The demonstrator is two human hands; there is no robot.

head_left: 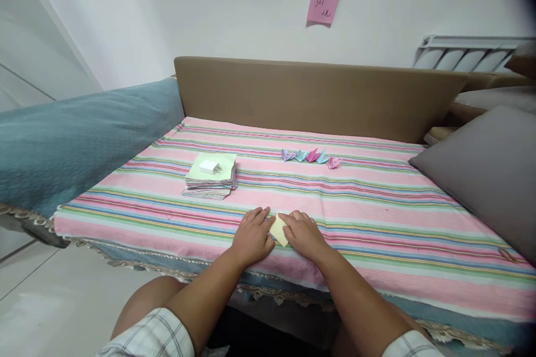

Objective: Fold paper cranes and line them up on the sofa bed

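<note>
A small folded piece of pale yellow paper (278, 231) lies on the striped cloth near the bed's front edge, a corner pointing toward me. My left hand (253, 235) holds its left side, index finger along the upper edge and thumb near the lower one. From the right, my right hand (305, 234) grips it, with index fingertip at the top corner and thumb on the paper. The fingers hide both side edges. Beyond, a row of several folded paper cranes (312, 155) in purple, blue and pink stands on the cloth.
A stack of square paper sheets (209, 185) sits to the left, with a white charger plug (209, 167) on top. A grey pillow (486, 173) is at the right, near a brownish loop (508, 255). The brown headboard (310, 95) borders the back, a blue-covered armrest (92, 134) the left.
</note>
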